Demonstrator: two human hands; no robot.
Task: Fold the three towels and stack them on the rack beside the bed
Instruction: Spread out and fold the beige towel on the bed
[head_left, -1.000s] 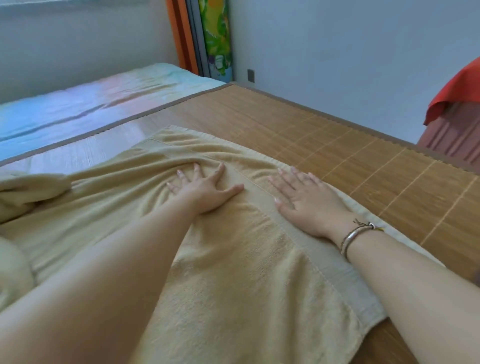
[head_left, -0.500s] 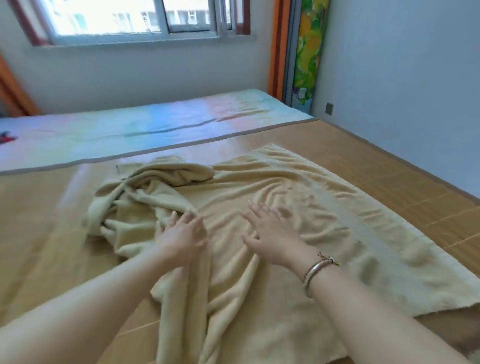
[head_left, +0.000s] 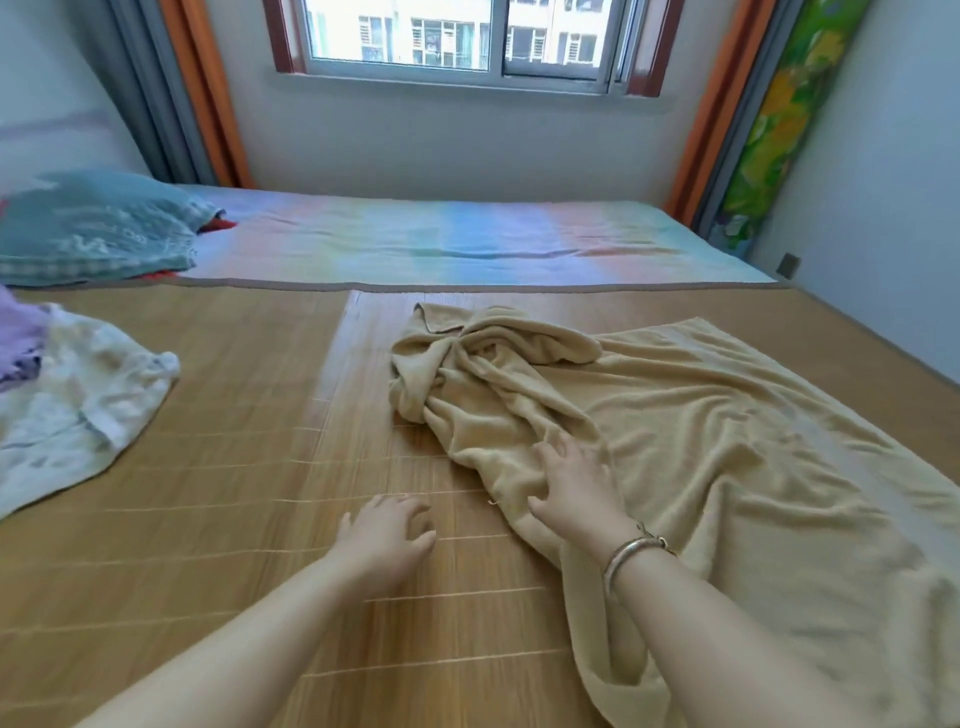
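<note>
A large beige towel (head_left: 727, 441) lies on the bamboo mat (head_left: 234, 519), flat on its right part and bunched into a twisted heap at its left end. My right hand (head_left: 576, 488), a silver bangle on its wrist, rests on the towel's crumpled left edge with fingers spread. My left hand (head_left: 387, 538) hovers over or touches the bare mat just left of the towel, fingers loosely curled, holding nothing. A white towel (head_left: 88, 400) lies crumpled at the far left, with a purple cloth (head_left: 18, 338) partly on it. No rack is in view.
A pastel striped sheet (head_left: 441, 244) covers the bed's far half under the window. A teal pillow (head_left: 98, 223) lies at its left end. Walls close in on the right and behind; orange curtains hang at both window sides.
The view swung left and up, so the window and the white towel now show. Both hands slid left across the beige towel; my left hand has come off it onto the mat.
</note>
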